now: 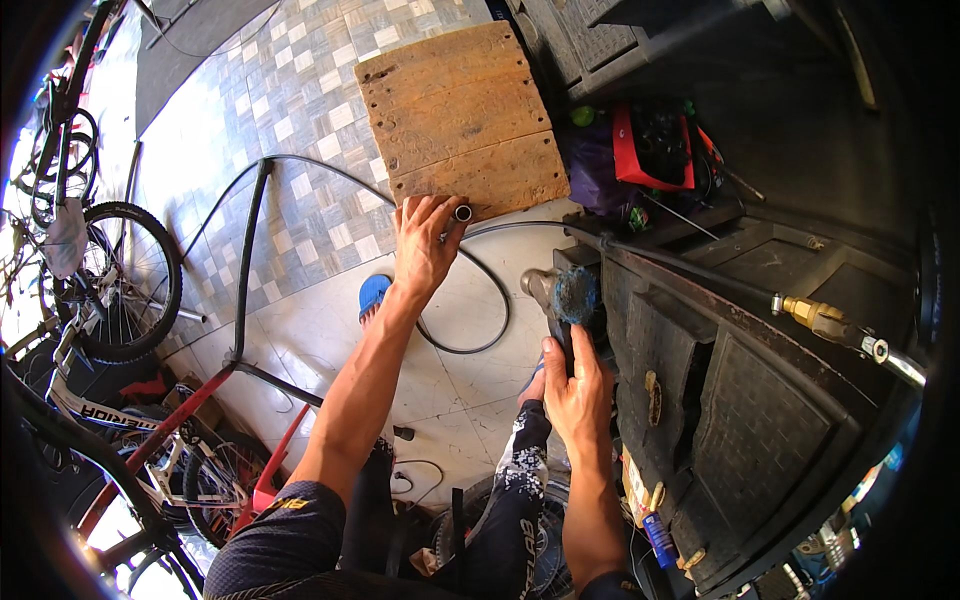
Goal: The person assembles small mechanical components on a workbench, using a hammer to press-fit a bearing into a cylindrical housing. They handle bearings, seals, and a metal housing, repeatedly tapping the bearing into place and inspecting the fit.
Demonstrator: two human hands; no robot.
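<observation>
My left hand [428, 243] is closed around a short tube-like metal piece [463, 213], its round open end facing up. That piece is at the near edge of a worn wooden board [460, 110]; whether it touches the wood I cannot tell. My right hand [578, 392] grips the dark handle of a hammer [540, 287], head up, to the right of the board's near edge. A rough, blue-stained round part [575, 294] shows at the hammer's head; whether it belongs to the hammer is unclear.
A black drawer cabinet [760, 430] stands close on my right, with a brass-fitted air hose [810, 312] across its top. A loose black hose [500, 325] loops over the floor. Bicycles [130, 280] and a black-and-red frame stand [250, 260] are on the left.
</observation>
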